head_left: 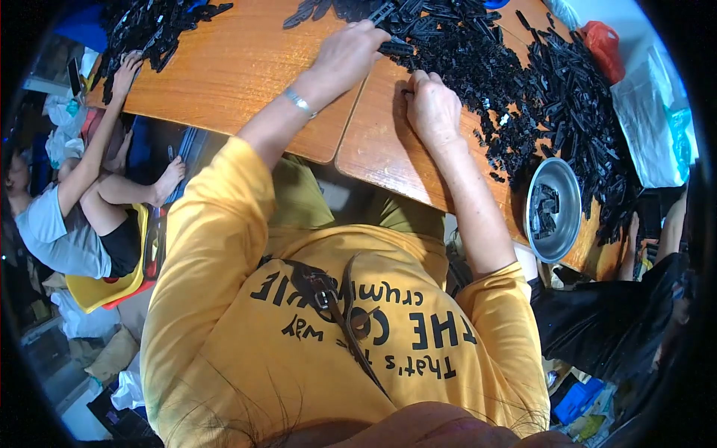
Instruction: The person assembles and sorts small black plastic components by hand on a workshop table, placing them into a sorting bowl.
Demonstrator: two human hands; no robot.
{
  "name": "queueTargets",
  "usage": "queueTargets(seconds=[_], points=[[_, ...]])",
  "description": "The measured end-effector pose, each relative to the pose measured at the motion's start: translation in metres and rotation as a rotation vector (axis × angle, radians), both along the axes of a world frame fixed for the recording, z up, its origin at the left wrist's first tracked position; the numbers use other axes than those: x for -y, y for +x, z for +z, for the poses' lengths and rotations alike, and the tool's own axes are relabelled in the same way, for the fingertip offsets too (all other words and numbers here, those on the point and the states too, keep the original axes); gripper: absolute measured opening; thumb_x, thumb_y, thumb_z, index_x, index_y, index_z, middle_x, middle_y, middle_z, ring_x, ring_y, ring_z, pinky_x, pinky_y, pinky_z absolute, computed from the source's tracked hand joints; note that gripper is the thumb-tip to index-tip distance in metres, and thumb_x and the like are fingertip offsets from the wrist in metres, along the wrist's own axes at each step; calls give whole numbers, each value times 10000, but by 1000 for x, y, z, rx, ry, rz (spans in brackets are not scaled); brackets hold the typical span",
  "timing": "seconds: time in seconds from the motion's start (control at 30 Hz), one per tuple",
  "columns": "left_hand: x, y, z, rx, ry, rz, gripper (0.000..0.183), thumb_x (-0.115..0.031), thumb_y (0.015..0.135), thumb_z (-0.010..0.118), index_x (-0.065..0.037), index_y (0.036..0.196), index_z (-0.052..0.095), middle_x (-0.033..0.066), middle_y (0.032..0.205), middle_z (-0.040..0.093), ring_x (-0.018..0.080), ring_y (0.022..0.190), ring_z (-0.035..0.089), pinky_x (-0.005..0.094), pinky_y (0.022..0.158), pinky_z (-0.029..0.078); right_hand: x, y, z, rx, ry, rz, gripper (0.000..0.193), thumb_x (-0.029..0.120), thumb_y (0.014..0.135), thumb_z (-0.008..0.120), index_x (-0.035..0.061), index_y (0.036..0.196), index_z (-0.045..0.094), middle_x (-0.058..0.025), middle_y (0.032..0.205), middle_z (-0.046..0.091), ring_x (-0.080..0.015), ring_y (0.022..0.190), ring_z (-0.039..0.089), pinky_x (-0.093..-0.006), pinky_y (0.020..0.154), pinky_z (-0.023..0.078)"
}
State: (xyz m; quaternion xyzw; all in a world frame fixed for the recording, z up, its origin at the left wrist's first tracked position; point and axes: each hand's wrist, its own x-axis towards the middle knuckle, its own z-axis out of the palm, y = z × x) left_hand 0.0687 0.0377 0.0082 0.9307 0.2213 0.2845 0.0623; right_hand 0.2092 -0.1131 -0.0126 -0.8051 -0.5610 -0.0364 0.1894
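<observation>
My left hand [349, 51] reaches forward over the wooden table [246, 71] and grips a long black plastic strip [396, 48] at the edge of a big heap of black plastic parts [523, 82]. A silver bracelet sits on that wrist. My right hand [433, 110] rests as a fist on the table just right of the seam between two tabletops, pinching a small black piece [408, 92] at its thumb side. The heap spreads from the top middle to the right edge.
A round metal bowl [553, 209] with a few black parts stands at the table's right front edge. Another person sits at the left on a yellow stool [104, 287], a hand [125, 71] in a second black pile [153, 26]. A red bag [603, 46] and clear plastic bags [650, 119] lie right.
</observation>
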Motion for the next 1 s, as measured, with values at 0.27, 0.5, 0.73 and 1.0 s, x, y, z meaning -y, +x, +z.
queueTargets(seconds=[0.27,0.5,0.73,1.0], points=[[-15,35,-22,-41,139,-33,235,-120,842,784,-92,1059,697,106,1002,649,321,1033,651,436,862,564,16,10,4,-279,-162,71,210,94,818,765,53,1020,722,-183,1034,734,-388,940,717,-456,840,565],[-3,22,-17,-25,-124,-40,215,-116,866,775,-77,1057,685,110,993,698,320,939,692,411,813,575,34,-1,14,-384,-75,101,193,101,830,761,8,972,669,-225,927,718,-389,910,717,-451,816,569],[9,-5,-14,582,-1456,-233,365,-92,963,727,-41,1298,590,83,1085,728,125,886,699,239,761,572,26,1,16,-853,148,49,269,103,818,874,31,850,617,-66,713,669,-139,606,625,-306,586,534],[35,-37,6,580,-1574,-457,567,-31,960,704,-71,1486,496,63,1137,704,122,963,691,229,824,567,10,-27,45,-843,622,153,163,27,859,838,37,881,677,39,715,653,-18,657,587,-195,570,481]])
